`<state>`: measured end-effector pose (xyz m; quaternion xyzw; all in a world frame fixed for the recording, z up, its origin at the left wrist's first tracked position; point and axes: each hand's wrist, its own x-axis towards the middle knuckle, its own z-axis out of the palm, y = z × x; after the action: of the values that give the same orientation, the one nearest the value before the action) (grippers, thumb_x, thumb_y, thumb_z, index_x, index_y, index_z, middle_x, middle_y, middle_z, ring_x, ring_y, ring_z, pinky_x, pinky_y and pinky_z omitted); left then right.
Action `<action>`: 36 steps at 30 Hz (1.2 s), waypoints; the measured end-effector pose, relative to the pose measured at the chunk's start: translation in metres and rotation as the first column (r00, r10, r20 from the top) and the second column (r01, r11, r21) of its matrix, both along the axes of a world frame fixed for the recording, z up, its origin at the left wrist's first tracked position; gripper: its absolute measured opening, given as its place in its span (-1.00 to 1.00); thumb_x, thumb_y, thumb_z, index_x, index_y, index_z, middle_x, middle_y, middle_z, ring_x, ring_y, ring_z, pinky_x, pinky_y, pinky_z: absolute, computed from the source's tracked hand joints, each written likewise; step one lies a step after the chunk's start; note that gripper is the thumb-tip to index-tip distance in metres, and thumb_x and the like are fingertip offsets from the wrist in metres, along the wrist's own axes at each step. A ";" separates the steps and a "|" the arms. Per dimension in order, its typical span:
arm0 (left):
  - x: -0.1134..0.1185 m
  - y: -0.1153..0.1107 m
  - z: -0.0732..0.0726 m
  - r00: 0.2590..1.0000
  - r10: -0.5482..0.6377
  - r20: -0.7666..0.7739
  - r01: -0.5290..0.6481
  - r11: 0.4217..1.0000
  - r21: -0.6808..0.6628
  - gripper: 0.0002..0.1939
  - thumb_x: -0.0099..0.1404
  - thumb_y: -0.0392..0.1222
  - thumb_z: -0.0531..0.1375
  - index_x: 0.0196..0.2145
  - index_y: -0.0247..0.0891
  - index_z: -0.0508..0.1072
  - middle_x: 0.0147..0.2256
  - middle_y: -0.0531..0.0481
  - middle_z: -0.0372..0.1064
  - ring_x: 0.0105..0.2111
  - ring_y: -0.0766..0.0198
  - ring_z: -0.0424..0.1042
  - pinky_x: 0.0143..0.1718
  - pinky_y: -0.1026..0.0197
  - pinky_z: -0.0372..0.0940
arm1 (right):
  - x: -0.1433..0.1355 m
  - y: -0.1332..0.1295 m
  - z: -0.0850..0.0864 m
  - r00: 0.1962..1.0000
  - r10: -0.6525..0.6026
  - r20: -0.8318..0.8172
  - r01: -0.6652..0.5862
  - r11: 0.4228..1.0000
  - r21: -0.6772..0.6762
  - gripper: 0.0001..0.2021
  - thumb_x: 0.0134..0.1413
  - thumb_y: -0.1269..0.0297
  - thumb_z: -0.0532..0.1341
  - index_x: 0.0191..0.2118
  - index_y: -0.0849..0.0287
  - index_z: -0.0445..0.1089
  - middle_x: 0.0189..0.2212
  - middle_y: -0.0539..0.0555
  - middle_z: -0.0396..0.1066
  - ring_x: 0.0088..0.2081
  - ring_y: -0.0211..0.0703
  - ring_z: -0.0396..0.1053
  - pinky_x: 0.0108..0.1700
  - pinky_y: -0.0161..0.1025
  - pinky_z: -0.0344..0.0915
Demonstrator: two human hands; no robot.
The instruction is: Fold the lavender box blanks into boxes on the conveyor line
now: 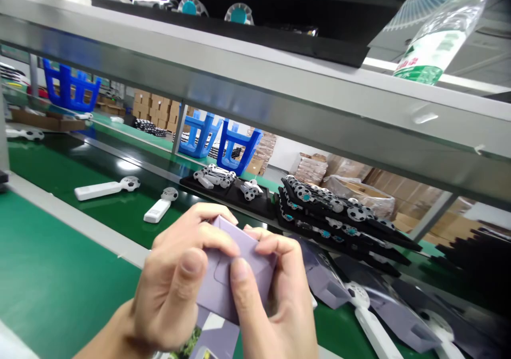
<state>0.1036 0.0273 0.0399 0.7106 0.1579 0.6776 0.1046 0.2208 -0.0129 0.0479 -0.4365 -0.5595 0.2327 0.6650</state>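
Both hands front and centre: left hand (175, 279) and right hand (275, 300) clamp the small lilac cardboard box (235, 274), thumbs pressing its flap, white football-headed handheld fans (106, 188) at ten o'clock.

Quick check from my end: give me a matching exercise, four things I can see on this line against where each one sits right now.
Things:
1. lilac box
2. water bottle
3. white handheld fan
4. black trays

Places:
A. lying flat on the green belt
B. stacked right of the hands, loaded with fans
C. between left hand and right hand
D. up on the top shelf

Pairs: 1-C, 2-D, 3-A, 4-B
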 end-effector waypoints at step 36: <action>-0.005 0.002 0.011 0.964 0.167 -0.205 -0.237 0.891 -0.388 -0.69 0.47 0.14 -0.02 -0.01 -0.03 0.33 -0.03 0.12 0.37 0.06 0.27 0.34 0.09 0.28 0.22 | 0.093 0.021 -0.025 0.353 -0.469 0.810 0.541 0.808 0.233 -0.50 0.33 0.18 0.10 0.31 0.21 0.14 0.42 0.41 -0.45 0.44 0.47 -0.39 0.29 0.44 0.02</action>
<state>0.0986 0.0296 0.0513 0.7063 0.3775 0.5753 0.1661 0.3141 0.0081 0.0234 -0.6667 -0.6353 -0.2014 0.3338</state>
